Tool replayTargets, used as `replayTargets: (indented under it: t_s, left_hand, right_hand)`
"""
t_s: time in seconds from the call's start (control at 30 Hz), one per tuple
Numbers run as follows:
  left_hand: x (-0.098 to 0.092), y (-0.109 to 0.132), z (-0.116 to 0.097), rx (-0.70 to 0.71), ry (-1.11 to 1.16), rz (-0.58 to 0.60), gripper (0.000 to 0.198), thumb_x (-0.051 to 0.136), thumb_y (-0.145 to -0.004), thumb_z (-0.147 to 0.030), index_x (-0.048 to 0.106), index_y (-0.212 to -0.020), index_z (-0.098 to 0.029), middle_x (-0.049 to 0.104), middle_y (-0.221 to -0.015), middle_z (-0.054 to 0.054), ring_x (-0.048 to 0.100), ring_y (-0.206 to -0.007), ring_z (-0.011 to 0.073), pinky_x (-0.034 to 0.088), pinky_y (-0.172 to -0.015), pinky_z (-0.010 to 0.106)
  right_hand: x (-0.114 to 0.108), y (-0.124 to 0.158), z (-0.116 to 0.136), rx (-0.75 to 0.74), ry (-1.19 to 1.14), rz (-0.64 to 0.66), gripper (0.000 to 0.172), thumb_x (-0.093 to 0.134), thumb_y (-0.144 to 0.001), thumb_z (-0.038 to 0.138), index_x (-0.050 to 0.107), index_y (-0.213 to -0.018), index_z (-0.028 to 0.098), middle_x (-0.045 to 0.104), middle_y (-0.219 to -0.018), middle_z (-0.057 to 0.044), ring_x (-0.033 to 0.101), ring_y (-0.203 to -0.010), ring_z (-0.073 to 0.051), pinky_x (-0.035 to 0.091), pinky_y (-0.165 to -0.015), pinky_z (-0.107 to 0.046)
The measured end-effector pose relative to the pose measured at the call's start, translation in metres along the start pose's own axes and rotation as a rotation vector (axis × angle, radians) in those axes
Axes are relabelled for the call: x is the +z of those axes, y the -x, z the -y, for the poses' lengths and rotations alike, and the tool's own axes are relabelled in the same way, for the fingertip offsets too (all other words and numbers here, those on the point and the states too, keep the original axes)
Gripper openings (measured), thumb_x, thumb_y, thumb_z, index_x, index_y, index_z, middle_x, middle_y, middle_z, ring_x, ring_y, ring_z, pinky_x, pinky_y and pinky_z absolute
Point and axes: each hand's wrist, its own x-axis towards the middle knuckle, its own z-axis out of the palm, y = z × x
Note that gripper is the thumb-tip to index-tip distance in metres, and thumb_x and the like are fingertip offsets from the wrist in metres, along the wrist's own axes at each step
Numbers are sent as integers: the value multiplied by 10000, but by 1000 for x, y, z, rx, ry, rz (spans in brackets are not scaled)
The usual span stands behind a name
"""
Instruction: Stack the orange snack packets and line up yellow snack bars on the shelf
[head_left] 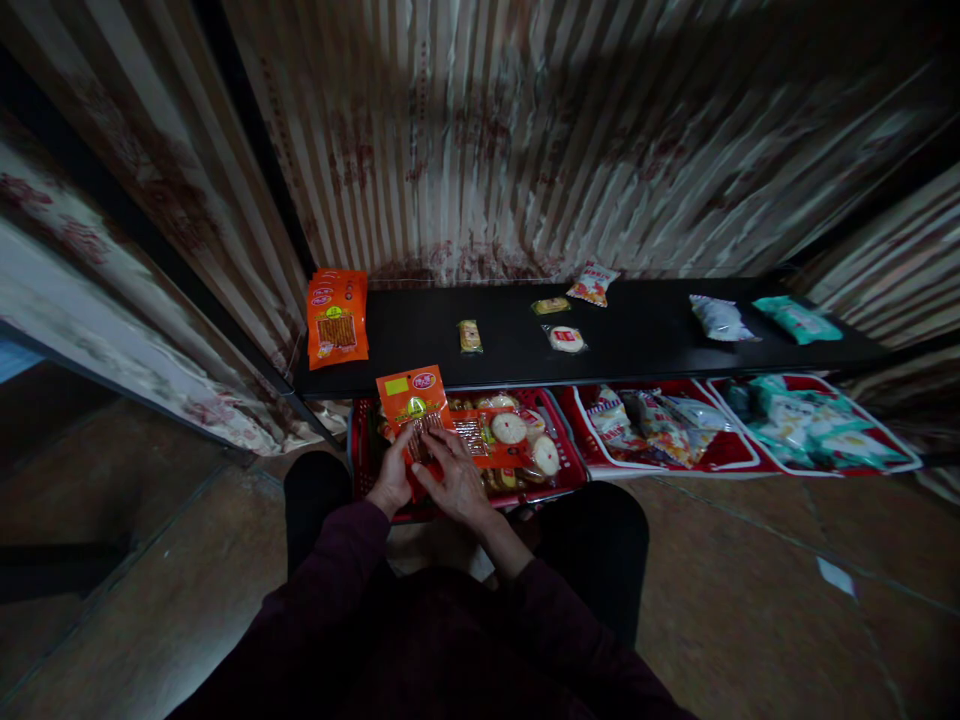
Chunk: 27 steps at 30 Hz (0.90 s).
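Crouching on a brown floor, dark sleeves reaching forward. Gripping the lower left edge of an orange packet with the left hand, fingers closed on it; pressing the right hand flat over the packet's lower part, fingers stretched out rather than curled. Holding that packet upright, tilted a little left, just above the near-left part of a red basket full of round cakes in clear wrap and more orange wrappers. Just beside it to the right, a second red basket of mixed snack bags, then a third basket of teal bags. Above the baskets, a black shelf: at its left end a stack of orange packets, well apart from a small yellow bar, a round cake packet, a greenish packet and a red-and-white bag; toward the right end a silvery bag and a teal bag. Behind everything, a striped corrugated wall.
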Motion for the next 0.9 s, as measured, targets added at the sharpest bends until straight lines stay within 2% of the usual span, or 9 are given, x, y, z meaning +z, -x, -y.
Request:
replayTargets:
  t_s: [0.13, 0.27, 0.47, 0.67, 0.8, 0.9]
  left_hand:
    - [-3, 3, -4, -115, 43, 41, 408, 625, -738, -469, 652, -979, -141, 706, -962, 102, 650, -954, 265, 518, -830, 370]
    - [-5, 8, -6, -199, 100, 97, 423, 590, -785, -448, 629, -1060, -129, 705, -977, 111, 659, -936, 268, 512, -839, 391]
    - [-5, 9, -5, -227, 219, 108, 404, 550, -835, -386, 601, -1125, -110, 711, -970, 112, 663, -939, 255, 493, -881, 396]
    - [-7, 6, -4, -230, 216, 147, 453, 497, -857, -445, 602, -1132, -101, 707, -988, 122, 656, -958, 259, 486, -898, 404]
    - [-8, 5, -7, -282, 172, 194, 521, 510, -838, -482, 578, -1185, -100, 697, -1029, 140, 659, -948, 273, 485, -893, 426]
    - [-6, 6, -10, -299, 144, 226, 544, 518, -831, -489, 563, -1216, -108, 694, -1040, 142, 663, -937, 274, 485, -892, 432]
  right_hand:
    - [-1, 1, -6, 13, 43, -58, 401, 479, -884, 311, 556, -1265, 213, 501, -1323, -115, 450, -1229, -255, 371, -1048, -466]
    - [1, 3, -17, 43, 92, -121, 395, 439, -894, 277, 552, -1265, 199, 506, -1332, -125, 453, -1242, -260, 343, -1061, -504]
    - [-1, 3, -23, 26, 122, -111, 436, 397, -905, 268, 503, -1313, 158, 494, -1357, -145, 443, -1264, -257, 361, -1061, -484]
    - [-3, 2, -22, 54, 147, -101, 473, 386, -905, 277, 463, -1346, 125, 499, -1364, -148, 435, -1279, -248, 334, -1089, -463]
    - [-5, -1, -24, 80, 189, -57, 508, 380, -916, 313, 413, -1385, 120, 426, -1431, -148, 374, -1331, -252, 293, -1111, -471]
    - [-6, -5, -25, 112, 224, -42, 511, 394, -912, 337, 432, -1377, 127, 392, -1459, -136, 302, -1370, -275, 270, -1118, -486]
